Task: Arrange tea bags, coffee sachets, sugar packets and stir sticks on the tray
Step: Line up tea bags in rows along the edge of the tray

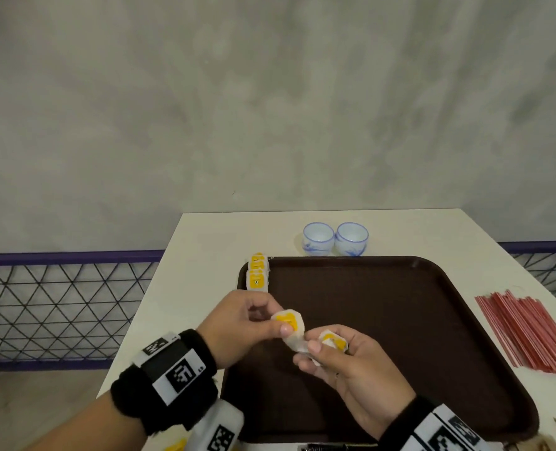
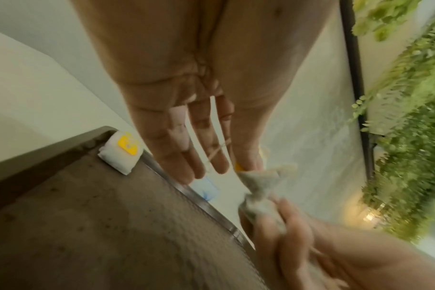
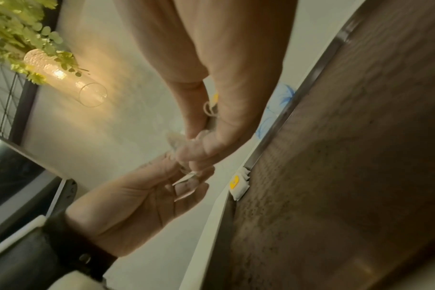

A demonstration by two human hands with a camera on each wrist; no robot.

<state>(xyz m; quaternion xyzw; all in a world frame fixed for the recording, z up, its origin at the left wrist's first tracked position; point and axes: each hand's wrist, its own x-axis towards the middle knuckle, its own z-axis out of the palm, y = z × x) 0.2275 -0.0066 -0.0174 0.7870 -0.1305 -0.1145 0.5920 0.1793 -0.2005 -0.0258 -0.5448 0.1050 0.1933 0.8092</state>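
Both hands hover over the left part of the dark brown tray (image 1: 400, 320). My left hand (image 1: 263, 320) pinches a white tea bag with a yellow tag (image 1: 289, 322) between thumb and fingers. My right hand (image 1: 322, 353) grips another tea bag with a yellow tag (image 1: 333, 341) just beside it; the two bags touch. In the left wrist view the bag (image 2: 261, 182) hangs twisted between the two hands. A short row of tea bags (image 1: 257, 275) leans against the tray's far left corner. Red stir sticks (image 1: 530, 330) lie in a pile on the table right of the tray.
Two small white-and-blue cups (image 1: 335, 239) stand behind the tray on the white table (image 1: 205, 242). A wire fence (image 1: 58, 304) runs to the left of the table. More yellow-tagged bags (image 1: 175, 445) peek out at the near edge, below my left wrist.
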